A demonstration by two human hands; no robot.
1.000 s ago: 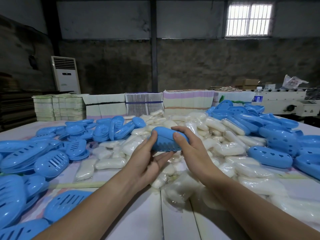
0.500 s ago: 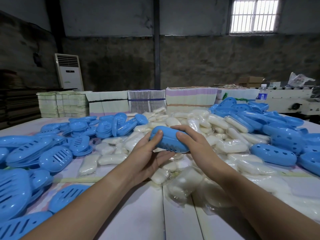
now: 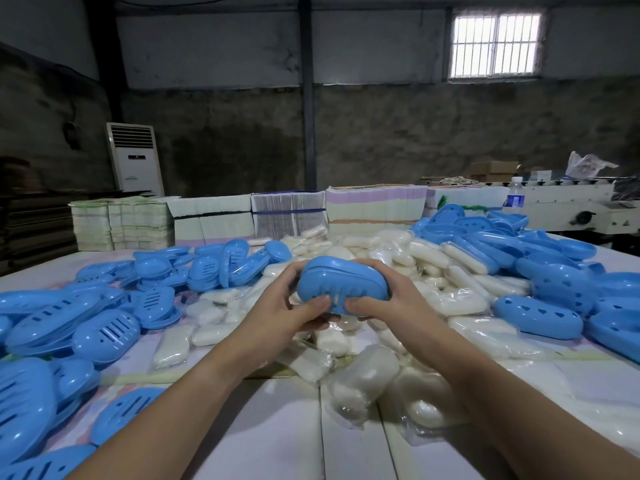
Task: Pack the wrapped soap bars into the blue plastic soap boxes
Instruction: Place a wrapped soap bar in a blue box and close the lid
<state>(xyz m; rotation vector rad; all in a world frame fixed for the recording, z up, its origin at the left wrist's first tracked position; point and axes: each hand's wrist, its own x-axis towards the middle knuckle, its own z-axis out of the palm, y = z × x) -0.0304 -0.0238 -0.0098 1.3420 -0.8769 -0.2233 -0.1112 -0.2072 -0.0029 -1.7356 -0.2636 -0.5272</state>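
A closed blue plastic soap box (image 3: pixel 341 284) is held above the table between both hands. My left hand (image 3: pixel 289 308) grips its left end, thumb on the slotted face and fingers curled behind. My right hand (image 3: pixel 388 299) grips its right end the same way. White soap shows through the slots. Under and behind the hands spreads a pile of wrapped soap bars (image 3: pixel 446 271) in clear plastic. Slotted blue box halves (image 3: pixel 104 336) lie heaped on the left, and a closed box (image 3: pixel 538 317) with other blue halves lies on the right.
The white plank table (image 3: pixel 277 427) reaches to the near edge. Stacks of flat cartons (image 3: pixel 291 218) line the far side. A water bottle (image 3: pixel 515 195) stands by a white machine (image 3: pixel 575 209) at the right. An air conditioner (image 3: pixel 135 157) stands at the back left.
Both hands have lifted the box and tilted it, so its slotted face now turns toward me with the thumbs pressing on the front.
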